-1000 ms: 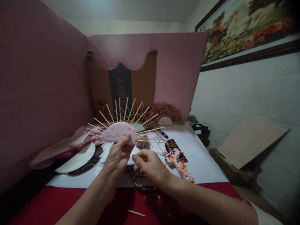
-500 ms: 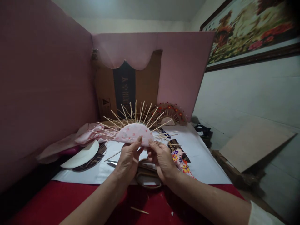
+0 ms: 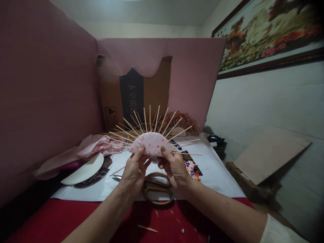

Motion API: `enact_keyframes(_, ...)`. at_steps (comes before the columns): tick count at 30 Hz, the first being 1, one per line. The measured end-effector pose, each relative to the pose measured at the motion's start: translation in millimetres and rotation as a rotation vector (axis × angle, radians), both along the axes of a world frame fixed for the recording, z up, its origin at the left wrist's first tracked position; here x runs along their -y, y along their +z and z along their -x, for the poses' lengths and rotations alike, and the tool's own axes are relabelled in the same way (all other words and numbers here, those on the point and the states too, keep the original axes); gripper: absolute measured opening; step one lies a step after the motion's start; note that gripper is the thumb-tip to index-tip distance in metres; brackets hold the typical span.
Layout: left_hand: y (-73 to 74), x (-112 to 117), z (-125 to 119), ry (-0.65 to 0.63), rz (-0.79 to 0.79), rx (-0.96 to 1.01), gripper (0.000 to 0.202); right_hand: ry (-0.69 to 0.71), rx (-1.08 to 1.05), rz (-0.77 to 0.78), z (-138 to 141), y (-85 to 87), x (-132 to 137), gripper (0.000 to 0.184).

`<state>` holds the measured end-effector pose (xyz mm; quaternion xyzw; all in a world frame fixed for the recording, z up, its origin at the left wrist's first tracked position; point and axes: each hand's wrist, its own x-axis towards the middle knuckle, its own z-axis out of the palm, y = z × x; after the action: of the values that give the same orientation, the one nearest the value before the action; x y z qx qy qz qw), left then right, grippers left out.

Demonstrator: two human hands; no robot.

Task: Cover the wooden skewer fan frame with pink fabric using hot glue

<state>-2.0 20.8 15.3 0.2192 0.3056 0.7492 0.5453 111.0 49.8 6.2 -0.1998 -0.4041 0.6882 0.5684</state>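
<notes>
A half-round pad covered in pink dotted fabric (image 3: 152, 141) is held up over the table, its flat edge toward me. Thin wooden sticks (image 3: 159, 114) fan outward from its curved edge. My left hand (image 3: 135, 168) pinches the lower left of the pad, thumb on the front. The lower right is gripped the same way by my right hand (image 3: 173, 165). Fingers of both hands are partly hidden behind the pad. Below, between my wrists, lies a pair of scissors (image 3: 158, 202) with dark handles.
White half-round piece (image 3: 84, 170) and crumpled pink fabric (image 3: 95, 146) lie on the left. Flower-print fabric (image 3: 191, 168) is beside my right wrist. A decorated fan-shaped piece (image 3: 181, 131) stands behind, near the cardboard (image 3: 157, 91). One short stick (image 3: 148, 228) rests on red cloth (image 3: 106, 222).
Both hands have shifted slightly right with the pad. My left thumb has slid left along its front, so the thumbs are farther apart.
</notes>
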Motion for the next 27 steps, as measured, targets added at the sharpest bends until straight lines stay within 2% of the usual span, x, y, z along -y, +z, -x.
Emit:
enact_keyframes(3,-1.2,1.1,-1.5,-0.033,0.026,-0.121,0.028,-0.068,-0.02,0.029,-1.3,3.0,-3.1,0.028)
enact_keyframes(5,-0.7,3.0,-1.8,-0.024,0.08,-0.302,0.036,-0.124,-0.033,0.054,-3.7,6.3,-8.2,0.027)
enact_keyframes(7,0.1,5.3,-2.0,0.073,0.074,-0.531,0.033,-0.169,-0.034,0.074,-6.9,9.5,-13.8,0.027)
enact_keyframes(11,-1.3,7.5,-2.1,0.391,-0.156,-0.882,0.019,-0.196,-0.008,0.052,-10.7,11.2,-18.3,0.026)
enact_keyframes(15,-6.3,5.7,0.2,0.47,-0.206,-1.119,0.013,-0.166,0.026,-0.011,-8.3,8.9,-11.7,0.025)
enact_keyframes(19,-5.5,3.6,2.5,0.473,-0.197,-1.143,0.006,-0.195,0.035,-0.004,-7.0,9.1,-9.5,0.025)
enact_keyframes(23,-4.5,0.6,4.5,0.391,-0.156,-1.047,0.007,-0.273,0.004,0.042,-11.4,11.7,-19.3,0.027)
enact_keyframes(27,-11.5,-3.7,6.0,0.271,-0.071,-1.057,0.01,-0.298,-0.062,0.053,-17.7,15.3,-29.9,0.028)
